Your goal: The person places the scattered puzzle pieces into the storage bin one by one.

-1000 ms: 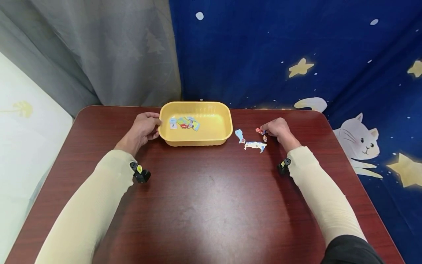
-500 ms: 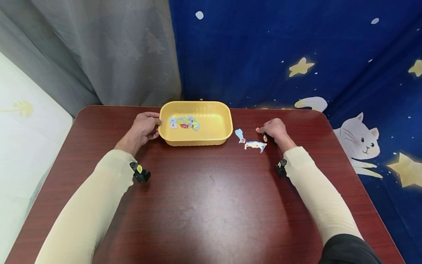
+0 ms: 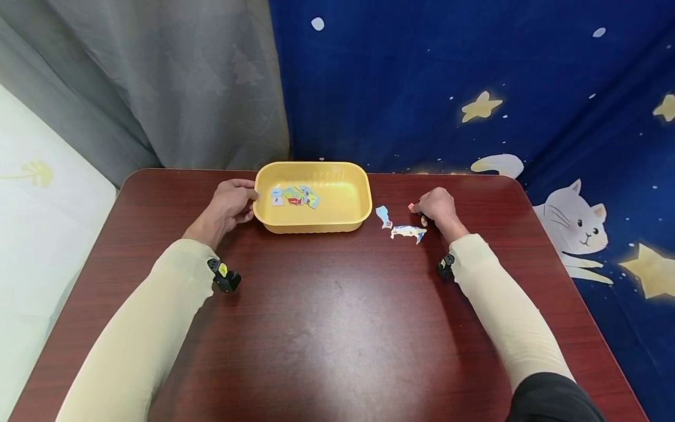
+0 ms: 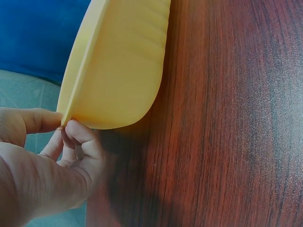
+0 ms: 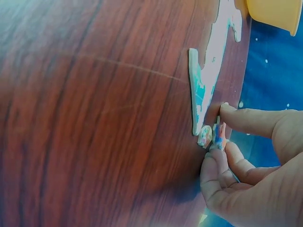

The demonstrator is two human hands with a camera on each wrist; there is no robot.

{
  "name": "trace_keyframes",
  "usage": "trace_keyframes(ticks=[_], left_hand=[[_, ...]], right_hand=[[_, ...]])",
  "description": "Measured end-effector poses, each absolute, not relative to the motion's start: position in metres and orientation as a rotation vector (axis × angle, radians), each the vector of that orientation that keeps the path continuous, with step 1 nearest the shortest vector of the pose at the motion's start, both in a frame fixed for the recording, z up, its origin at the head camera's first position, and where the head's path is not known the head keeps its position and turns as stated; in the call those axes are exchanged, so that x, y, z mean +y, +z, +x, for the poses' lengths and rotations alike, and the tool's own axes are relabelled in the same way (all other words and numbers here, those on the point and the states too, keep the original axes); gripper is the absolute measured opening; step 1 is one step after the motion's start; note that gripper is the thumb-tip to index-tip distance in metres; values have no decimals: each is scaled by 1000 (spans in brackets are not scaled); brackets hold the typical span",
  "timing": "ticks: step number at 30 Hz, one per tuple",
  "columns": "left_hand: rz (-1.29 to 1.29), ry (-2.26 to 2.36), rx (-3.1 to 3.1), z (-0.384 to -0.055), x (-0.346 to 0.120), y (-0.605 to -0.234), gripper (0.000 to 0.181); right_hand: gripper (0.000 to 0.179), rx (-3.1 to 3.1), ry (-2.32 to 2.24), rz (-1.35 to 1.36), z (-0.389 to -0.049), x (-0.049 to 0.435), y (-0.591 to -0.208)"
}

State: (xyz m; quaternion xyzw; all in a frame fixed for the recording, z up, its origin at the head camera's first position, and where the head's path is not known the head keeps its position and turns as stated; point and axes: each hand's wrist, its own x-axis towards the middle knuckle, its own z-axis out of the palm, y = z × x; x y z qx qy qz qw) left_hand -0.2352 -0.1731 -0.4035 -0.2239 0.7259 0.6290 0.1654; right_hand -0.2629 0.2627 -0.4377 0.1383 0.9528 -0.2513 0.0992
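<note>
At the left end of a yellow plastic basin (image 3: 312, 228), my left hand (image 3: 230, 205) pinches the rim between thumb and fingers, plain in the left wrist view. Over on the right of the table, my right hand (image 3: 440, 207) pinches a small red and blue printed flat piece (image 5: 219, 135) by its edges. Its lower side is partly hidden by the fingertips. Close beside it lies a small round-ended piece (image 5: 205, 135). A longer white and blue piece (image 3: 408, 232) and a light blue piece (image 3: 383, 216) lie between that hand and the basin.
Several flat printed pieces (image 3: 302, 196) lie in the basin's left half. The dark red wooden table (image 3: 337, 328) ends at the back against a grey curtain (image 3: 211, 88) and a blue starry curtain (image 3: 379, 88).
My right hand has shifted slightly left over the small pieces, covering more of the red and blue one. The left hand and the basin have stayed put.
</note>
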Motion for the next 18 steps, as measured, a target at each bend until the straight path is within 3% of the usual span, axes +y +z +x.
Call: trace_keyframes(ticks=[10,18], left_hand=[[-639,1780,2072,-234,-174,-403,42],[-647,1767,2074,-235,-174,-403,43]], right_hand=[[25,2758,-875,481,-266,263,-436],[27,2567,-1233,517,-274,269,-432]])
